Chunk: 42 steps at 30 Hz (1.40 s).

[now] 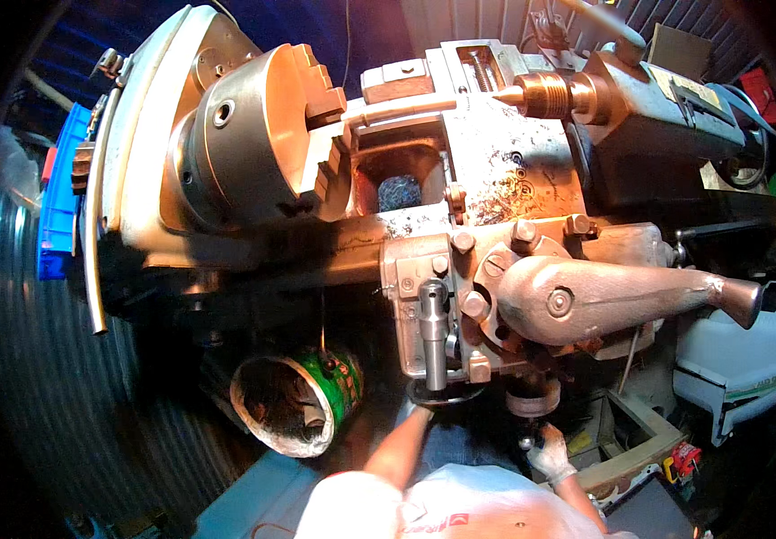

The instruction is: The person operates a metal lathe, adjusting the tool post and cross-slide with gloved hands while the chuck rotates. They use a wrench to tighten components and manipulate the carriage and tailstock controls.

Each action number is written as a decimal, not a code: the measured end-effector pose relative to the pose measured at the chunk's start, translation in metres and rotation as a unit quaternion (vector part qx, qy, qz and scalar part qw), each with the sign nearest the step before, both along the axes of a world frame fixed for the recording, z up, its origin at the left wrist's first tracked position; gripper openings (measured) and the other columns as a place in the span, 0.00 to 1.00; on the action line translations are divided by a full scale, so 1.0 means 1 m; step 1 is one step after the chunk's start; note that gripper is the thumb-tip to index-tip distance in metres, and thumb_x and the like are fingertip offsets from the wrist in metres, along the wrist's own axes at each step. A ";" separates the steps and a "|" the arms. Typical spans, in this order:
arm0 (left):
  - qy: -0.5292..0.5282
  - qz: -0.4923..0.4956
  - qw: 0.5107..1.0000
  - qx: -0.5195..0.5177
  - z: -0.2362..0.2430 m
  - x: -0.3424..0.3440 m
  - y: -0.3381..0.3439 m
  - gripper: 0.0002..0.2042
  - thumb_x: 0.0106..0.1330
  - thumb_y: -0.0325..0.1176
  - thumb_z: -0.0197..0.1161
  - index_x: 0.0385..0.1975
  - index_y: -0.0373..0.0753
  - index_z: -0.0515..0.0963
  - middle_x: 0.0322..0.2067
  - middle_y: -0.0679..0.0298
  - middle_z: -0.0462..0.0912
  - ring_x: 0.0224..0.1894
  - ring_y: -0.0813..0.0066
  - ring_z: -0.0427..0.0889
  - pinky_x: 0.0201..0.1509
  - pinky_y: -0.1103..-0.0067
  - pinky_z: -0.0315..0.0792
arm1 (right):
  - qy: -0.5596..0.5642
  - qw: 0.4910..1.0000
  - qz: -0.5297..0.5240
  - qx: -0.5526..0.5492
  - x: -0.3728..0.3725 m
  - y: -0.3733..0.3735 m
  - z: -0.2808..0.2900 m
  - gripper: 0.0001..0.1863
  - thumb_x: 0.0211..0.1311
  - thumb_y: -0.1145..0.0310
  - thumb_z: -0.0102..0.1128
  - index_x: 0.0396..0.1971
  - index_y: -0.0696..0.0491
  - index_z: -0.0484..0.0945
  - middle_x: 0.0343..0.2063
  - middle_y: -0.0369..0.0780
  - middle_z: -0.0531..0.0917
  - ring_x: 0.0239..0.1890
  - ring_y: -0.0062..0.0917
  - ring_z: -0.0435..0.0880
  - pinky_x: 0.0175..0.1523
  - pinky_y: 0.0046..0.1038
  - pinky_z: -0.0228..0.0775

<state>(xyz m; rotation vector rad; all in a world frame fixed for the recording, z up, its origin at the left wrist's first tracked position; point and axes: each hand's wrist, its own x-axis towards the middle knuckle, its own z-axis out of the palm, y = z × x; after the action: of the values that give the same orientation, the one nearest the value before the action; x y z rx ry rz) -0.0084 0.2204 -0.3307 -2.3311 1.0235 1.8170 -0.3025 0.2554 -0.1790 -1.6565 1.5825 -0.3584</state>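
A metal lathe fills the upper view. A slender turned rod [406,108] runs from the large three-jaw chuck [258,135] to the tailstock's live centre [545,95]. Below the tool post lever [621,301], my right hand [550,455], in a white glove, closes around the crank handle [528,440] of the cross slide. My left forearm [401,447] reaches up to the dark rim of a handwheel [446,396]; the fingers are hidden there by the wheel and carriage. An upright steel handle [435,337] stands above that wheel.
A green bucket [343,386] with a whitish rim lies tilted under the bed at left. Tangled swarf [399,191] sits in the bed opening. At right are a white plastic housing [738,359] and a wooden frame [644,431]. A blue bin [63,198] hangs far left.
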 end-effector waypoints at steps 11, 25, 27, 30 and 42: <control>0.395 0.198 0.889 0.120 0.052 -0.002 0.029 0.08 0.68 0.37 0.59 0.40 0.41 0.78 0.29 0.66 0.77 0.33 0.76 0.76 0.36 0.74 0.74 | 0.154 0.967 -0.097 0.176 -0.003 0.074 -0.051 0.39 0.48 0.64 0.66 0.62 0.56 0.64 0.59 0.55 0.69 0.62 0.51 0.67 0.67 0.43 0.59; 0.217 0.066 0.972 -0.059 0.012 0.019 -0.013 0.16 0.72 0.36 0.51 0.57 0.39 0.73 0.49 0.59 0.80 0.50 0.65 0.78 0.58 0.74 0.71 | -0.070 0.933 -0.132 0.326 0.068 0.051 0.003 0.22 0.61 0.56 0.61 0.49 0.56 0.78 0.37 0.48 0.84 0.39 0.35 0.83 0.45 0.33 0.74; 0.260 0.121 0.957 -0.039 0.005 0.002 -0.016 0.16 0.72 0.36 0.51 0.57 0.39 0.73 0.50 0.59 0.79 0.51 0.65 0.78 0.58 0.73 0.71 | -0.203 0.914 -0.154 0.315 0.056 0.005 0.079 0.17 0.62 0.61 0.61 0.46 0.56 0.80 0.30 0.45 0.85 0.33 0.28 0.83 0.39 0.29 0.74; 0.334 0.210 0.919 0.000 -0.004 -0.023 -0.019 0.17 0.73 0.35 0.51 0.58 0.40 0.73 0.52 0.59 0.79 0.52 0.65 0.77 0.59 0.73 0.71 | 0.013 0.946 -0.232 0.227 0.043 -0.023 0.097 0.10 0.59 0.71 0.60 0.41 0.56 0.81 0.25 0.38 0.84 0.28 0.21 0.80 0.35 0.27 0.73; 0.563 0.437 0.681 0.169 -0.025 -0.068 0.029 0.17 0.73 0.35 0.50 0.59 0.40 0.72 0.56 0.56 0.75 0.57 0.64 0.73 0.62 0.72 0.68 | 0.001 0.947 -0.229 0.226 0.044 -0.025 0.096 0.11 0.55 0.74 0.62 0.40 0.55 0.83 0.26 0.36 0.84 0.27 0.20 0.79 0.34 0.24 0.72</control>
<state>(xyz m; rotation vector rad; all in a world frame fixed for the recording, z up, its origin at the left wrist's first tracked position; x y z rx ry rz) -0.0767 0.2496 -0.3557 -1.2763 -0.7795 3.4565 -0.2585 0.2307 -0.0829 -0.9370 1.8786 -0.2025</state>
